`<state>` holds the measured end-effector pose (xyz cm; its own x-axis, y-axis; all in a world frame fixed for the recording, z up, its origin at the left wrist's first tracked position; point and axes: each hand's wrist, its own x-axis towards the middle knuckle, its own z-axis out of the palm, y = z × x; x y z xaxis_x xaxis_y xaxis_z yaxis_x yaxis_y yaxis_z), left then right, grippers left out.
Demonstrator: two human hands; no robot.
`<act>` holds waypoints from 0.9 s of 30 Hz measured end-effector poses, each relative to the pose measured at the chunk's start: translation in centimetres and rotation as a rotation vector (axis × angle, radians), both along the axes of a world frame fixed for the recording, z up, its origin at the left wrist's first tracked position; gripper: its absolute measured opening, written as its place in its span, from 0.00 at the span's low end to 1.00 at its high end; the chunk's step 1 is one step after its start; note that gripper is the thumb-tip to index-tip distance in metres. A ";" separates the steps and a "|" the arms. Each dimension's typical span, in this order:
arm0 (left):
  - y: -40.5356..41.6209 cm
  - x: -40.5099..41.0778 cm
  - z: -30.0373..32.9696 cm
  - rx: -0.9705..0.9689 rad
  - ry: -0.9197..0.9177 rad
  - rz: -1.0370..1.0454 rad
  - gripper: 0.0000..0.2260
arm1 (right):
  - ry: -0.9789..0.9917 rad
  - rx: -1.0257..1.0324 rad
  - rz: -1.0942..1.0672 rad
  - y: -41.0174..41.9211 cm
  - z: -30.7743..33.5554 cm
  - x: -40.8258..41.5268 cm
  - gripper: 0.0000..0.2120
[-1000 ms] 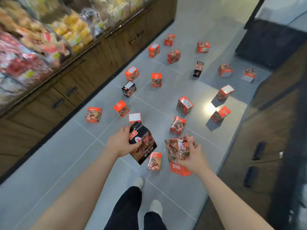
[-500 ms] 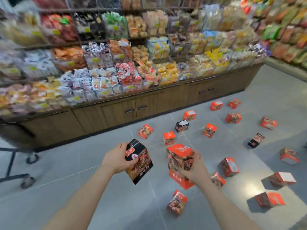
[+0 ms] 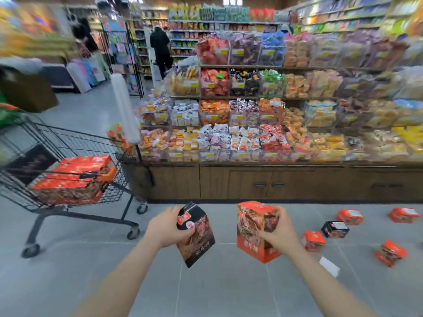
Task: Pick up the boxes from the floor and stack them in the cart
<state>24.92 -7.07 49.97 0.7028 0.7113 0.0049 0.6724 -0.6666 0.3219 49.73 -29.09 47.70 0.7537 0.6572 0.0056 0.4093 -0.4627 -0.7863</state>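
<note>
Cart [image 3: 68, 143] sits at left of frame, red boxes [image 3: 75, 177] already stacked flat inside, so we likely add ours on top. Our left hand [image 3: 166, 227] has fingers wrapped around a tilted black box [image 3: 198, 239]; right hand [image 3: 280, 234] grips an upright red box [image 3: 256, 229], both carried off the floor. More loose boxes [image 3: 349, 217] lie lower right.

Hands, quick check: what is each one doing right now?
Left hand: grips the black box, held up off the floor.
Right hand: grips the orange box, also off the floor.
</note>
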 end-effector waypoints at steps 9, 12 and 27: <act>10.6 -18.2 2.1 0.006 -0.062 0.259 0.36 | 0.007 -0.073 0.287 16.5 3.2 -12.5 0.38; 13.2 -22.5 1.7 -0.005 -0.084 0.327 0.36 | 0.008 -0.086 0.386 21.7 3.5 -15.4 0.38; 35.8 -29.2 -1.3 -0.053 -0.069 0.532 0.37 | 0.036 -0.120 0.713 52.5 1.9 -19.9 0.38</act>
